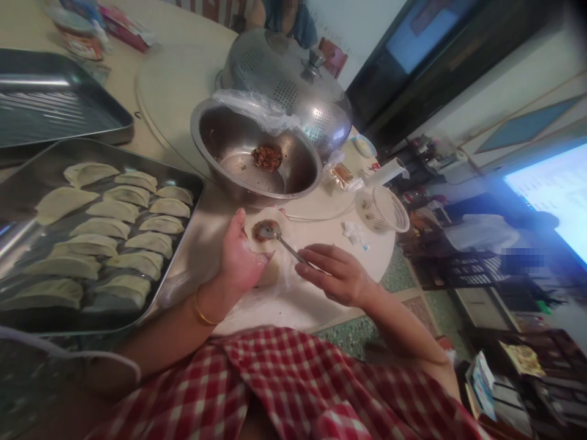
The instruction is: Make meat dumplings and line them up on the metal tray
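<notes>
A round, pale dumpling wrapper (263,217) rests in my left hand (238,256), whose fingers curl up around its edge. Dark brown filling (255,228) lies on the middle of the wrapper. My right hand (337,273) grips the handle of a metal spoon (269,230), and the bowl of the spoon touches the filling. Just beyond my hands stands a steel mixing bowl (202,131) with a clump of the same filling (267,158) at its bottom. To the left, a metal tray (190,183) holds rows of folded dumplings (112,211).
A perforated metal dome cover (279,79) sits behind the bowl. Another metal tray (59,104) lies at the far left. A white plastic basket (383,209) and a crumpled tissue (354,233) are on the right of the table. A person (298,27) is across the table.
</notes>
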Demonstrator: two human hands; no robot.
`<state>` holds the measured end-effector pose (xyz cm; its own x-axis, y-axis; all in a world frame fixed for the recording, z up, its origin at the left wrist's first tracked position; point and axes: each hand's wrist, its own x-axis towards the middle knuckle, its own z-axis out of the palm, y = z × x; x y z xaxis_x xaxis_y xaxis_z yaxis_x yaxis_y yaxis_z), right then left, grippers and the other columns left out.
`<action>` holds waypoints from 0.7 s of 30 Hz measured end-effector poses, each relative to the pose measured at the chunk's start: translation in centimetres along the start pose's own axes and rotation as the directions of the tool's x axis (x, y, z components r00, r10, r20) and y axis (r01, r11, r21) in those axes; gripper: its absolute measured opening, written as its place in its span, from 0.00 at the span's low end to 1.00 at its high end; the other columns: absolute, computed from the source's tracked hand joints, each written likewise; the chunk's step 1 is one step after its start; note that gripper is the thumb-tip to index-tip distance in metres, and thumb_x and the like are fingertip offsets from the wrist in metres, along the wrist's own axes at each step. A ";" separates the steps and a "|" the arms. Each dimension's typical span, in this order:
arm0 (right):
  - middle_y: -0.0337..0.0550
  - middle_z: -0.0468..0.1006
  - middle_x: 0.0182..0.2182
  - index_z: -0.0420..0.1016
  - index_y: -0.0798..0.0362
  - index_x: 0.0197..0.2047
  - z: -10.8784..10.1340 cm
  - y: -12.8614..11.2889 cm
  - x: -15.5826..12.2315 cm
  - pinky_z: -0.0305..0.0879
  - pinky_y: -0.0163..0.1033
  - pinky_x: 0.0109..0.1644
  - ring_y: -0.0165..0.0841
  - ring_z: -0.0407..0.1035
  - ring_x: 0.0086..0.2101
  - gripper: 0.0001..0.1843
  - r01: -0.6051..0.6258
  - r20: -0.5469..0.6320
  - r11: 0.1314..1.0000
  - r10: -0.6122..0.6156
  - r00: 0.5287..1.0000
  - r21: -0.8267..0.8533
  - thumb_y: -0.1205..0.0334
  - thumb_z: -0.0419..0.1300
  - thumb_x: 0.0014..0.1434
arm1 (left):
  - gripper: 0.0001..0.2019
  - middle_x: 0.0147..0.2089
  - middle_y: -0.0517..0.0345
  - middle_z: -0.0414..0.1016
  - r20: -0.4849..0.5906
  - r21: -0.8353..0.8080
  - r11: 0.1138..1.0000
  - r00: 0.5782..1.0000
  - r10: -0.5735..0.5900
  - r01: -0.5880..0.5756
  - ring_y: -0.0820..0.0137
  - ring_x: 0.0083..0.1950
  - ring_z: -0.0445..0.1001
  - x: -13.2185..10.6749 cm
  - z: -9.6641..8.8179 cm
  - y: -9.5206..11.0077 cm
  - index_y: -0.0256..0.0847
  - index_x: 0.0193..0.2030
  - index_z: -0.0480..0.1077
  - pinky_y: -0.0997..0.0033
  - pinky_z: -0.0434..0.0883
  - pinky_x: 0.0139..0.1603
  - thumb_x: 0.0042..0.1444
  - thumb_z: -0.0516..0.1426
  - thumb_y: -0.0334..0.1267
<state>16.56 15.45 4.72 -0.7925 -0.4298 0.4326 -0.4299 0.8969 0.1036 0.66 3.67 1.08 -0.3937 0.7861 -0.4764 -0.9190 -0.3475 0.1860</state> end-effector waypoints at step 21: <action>0.44 0.85 0.31 0.74 0.53 0.45 -0.1 -2.2 1.3 0.78 0.35 0.33 0.31 0.80 0.31 0.09 -0.510 -0.229 0.819 0.566 0.792 0.261 0.70 0.55 0.64 | 0.25 0.39 0.49 0.82 0.031 -0.039 0.997 0.997 0.068 -0.067 0.63 0.52 0.78 0.1 -0.4 -0.3 0.34 0.45 0.75 0.69 0.73 0.52 0.69 0.41 0.48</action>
<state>16.48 12.92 5.12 -0.7719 0.1911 0.6063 -0.0609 0.9272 -0.3697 0.91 3.62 0.65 -0.4561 0.7759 -0.4359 -0.8890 -0.4194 0.1838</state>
